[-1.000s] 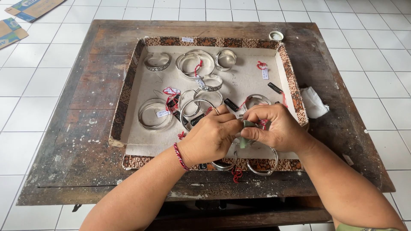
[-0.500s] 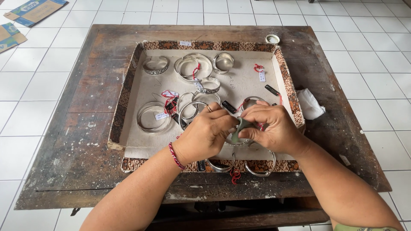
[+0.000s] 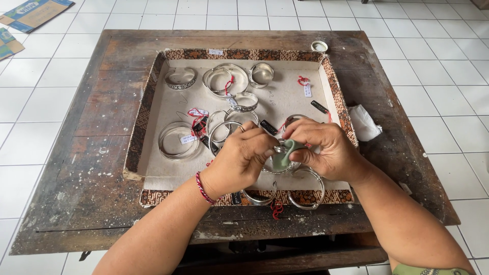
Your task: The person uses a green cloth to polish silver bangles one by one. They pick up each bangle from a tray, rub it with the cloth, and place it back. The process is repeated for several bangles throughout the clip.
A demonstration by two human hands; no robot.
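- Table (image 3: 91, 168): dark, worn wood, paint-flecked, standing on a white tiled floor (image 3: 448, 66); it carries everything below.
- Tray (image 3: 147, 107): shallow, with a patterned brown rim and a pale lining, set in the middle of the table. My hands work over its near right part.
- My left hand (image 3: 239, 160): a red cord bracelet (image 3: 202, 187) sits at the wrist. Its grip is closed on the silver bangle (image 3: 279, 165), fingers curled over the bangle's left side.
- My right hand (image 3: 326, 147): its grip is closed on a small pale green cloth (image 3: 282, 153), pressing it against the same bangle. Both hands meet at that piece, just above the tray's near edge.
- White crumpled cloth (image 3: 364, 122): lies on the table just outside the tray's right rim.
- Loose bangles: one wide stack (image 3: 175, 140) at the tray's left; a cluster (image 3: 224, 79) at the far side with a red tag cord; two more (image 3: 305, 191) lie across the near rim, just below my hands.
- Small black tags (image 3: 320, 107): lie on the lining, right of centre.
- Small round lid (image 3: 319, 46): sits on the table beyond the tray's far right corner.
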